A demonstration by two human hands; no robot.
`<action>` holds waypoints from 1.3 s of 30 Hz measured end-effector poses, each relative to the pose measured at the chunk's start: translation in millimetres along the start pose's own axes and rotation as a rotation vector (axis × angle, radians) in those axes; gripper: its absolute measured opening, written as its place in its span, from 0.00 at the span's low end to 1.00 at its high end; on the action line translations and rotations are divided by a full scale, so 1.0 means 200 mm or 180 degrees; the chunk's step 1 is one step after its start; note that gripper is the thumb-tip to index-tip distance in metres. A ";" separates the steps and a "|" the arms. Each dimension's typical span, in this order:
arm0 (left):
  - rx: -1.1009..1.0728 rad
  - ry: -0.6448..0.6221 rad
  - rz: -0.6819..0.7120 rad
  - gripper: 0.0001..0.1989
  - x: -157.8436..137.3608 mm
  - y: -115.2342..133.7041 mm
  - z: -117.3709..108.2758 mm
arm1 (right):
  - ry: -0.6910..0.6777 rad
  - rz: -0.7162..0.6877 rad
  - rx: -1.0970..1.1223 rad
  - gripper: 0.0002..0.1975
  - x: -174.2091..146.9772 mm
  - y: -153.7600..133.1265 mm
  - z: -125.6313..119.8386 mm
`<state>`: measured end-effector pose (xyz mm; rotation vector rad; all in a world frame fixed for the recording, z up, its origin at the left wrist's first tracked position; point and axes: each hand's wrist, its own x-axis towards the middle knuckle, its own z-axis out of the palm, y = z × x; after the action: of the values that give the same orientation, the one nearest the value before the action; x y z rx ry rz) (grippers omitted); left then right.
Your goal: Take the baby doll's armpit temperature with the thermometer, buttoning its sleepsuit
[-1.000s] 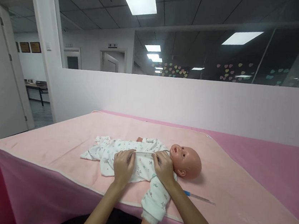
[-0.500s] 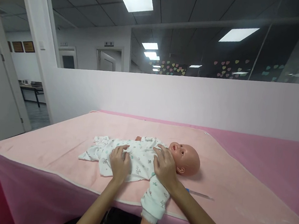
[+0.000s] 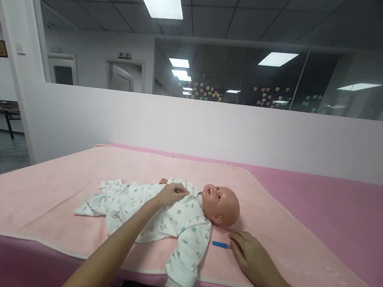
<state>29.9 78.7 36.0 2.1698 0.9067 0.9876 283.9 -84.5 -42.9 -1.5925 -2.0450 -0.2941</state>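
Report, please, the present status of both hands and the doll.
Left hand at chest of doll. Right hand at blue handle, grip unclear. Doll on back, near arm past mat. Left forearm partly hides it.

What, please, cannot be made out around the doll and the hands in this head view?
In the head view:
Blue-ended stick: its other end, hidden by the right hand.
Doll: its near hand, cut off by the bottom edge.
Left hand: whether its fingers grip the shirt, too small to tell.
Heart-shaped stickers: any writing, too small.
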 end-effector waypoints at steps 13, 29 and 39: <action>-0.0638 0.0211 -0.0109 0.13 -0.06 -0.04 0.04 | -0.0057 0.0244 0.0643 0.12 -0.18 0.17 -0.07; -0.2566 0.1028 -0.0890 0.15 -0.05 -0.12 -0.02 | 0.1046 -0.0453 0.0256 0.13 0.43 -0.40 -0.19; -0.2613 0.0953 -0.0822 0.15 -0.06 -0.11 -0.03 | -0.0009 0.0255 -0.0558 0.08 0.88 -0.66 0.06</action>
<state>11.7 84.3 18.6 1.2137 0.7060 1.2821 126.0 30.4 59.3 -1.7749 -1.9980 -0.4525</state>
